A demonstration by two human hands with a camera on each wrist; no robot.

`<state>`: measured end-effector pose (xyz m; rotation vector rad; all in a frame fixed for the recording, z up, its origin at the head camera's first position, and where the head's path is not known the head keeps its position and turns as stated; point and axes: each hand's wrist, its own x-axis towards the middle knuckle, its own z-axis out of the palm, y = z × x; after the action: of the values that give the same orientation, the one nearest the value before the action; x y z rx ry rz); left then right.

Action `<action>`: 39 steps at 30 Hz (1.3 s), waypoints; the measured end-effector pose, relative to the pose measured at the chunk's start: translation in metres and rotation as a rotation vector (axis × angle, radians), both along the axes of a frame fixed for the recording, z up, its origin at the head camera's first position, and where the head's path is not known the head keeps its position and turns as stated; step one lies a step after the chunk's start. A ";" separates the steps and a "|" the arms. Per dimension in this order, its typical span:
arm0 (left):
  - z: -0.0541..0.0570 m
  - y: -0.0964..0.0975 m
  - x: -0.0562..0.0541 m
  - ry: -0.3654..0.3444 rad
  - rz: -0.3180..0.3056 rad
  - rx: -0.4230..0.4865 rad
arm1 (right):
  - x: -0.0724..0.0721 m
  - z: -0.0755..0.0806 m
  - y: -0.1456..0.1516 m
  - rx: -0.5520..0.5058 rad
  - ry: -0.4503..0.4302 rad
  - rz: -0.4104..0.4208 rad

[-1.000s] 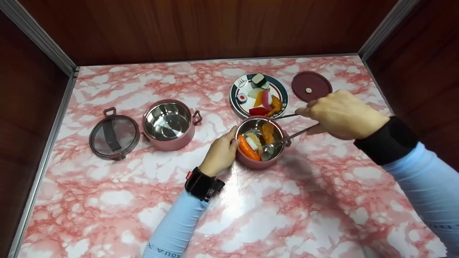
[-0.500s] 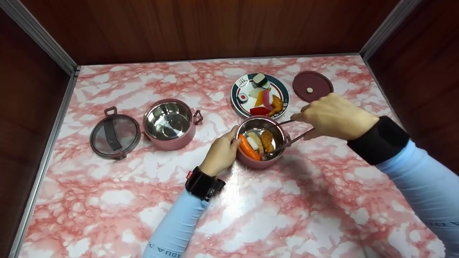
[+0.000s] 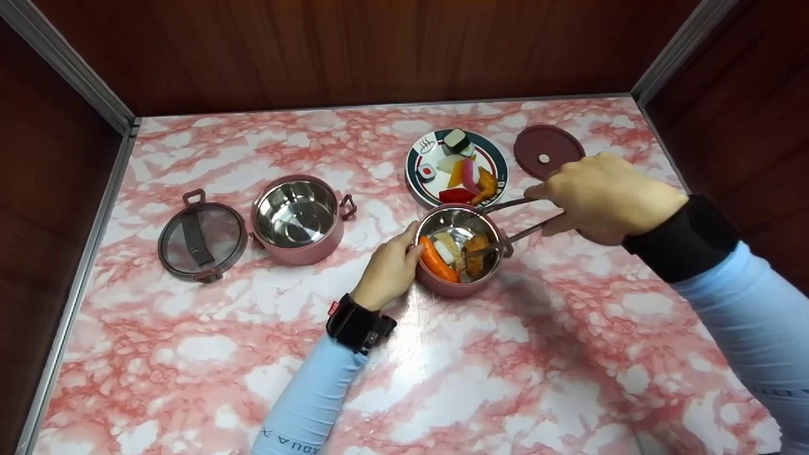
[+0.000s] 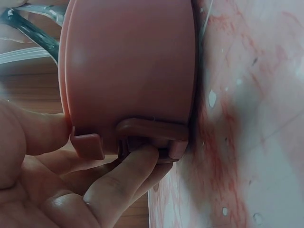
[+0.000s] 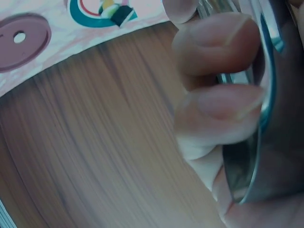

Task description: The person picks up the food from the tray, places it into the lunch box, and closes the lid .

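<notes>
My left hand holds the left side of a pink pot with a steel inside. In the left wrist view the thumb lies at the pot's rim and fingers are hooked at its side handle. Metal tongs are gripped in my right hand, their two arms spread and reaching into the pot. One arm crosses a golden-brown fried piece near the pot's right side. Beside it lie an orange carrot-like piece, a white piece and a beige piece.
Behind the pot, a plate carries sushi, a fried shrimp and other food pieces. A maroon lid lies at the back right. To the left stand a second pink pot and a clear lid with a dark strap. Wooden walls enclose the table.
The fried piece has shifted from high on the pot's right side down towards the bottom. The tongs dipped lower, then rose and now cross that piece. My left hand stays put.
</notes>
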<state>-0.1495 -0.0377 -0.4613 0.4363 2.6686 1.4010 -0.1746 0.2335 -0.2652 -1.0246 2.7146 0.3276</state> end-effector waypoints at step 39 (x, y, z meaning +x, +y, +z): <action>0.000 0.000 0.000 -0.027 0.009 -0.016 | -0.001 -0.152 0.029 -0.839 0.237 -0.670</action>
<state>-0.1499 -0.0376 -0.4611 0.4022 2.6617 1.3769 -0.1755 0.2625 -0.4170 -0.1171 3.2408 -0.9130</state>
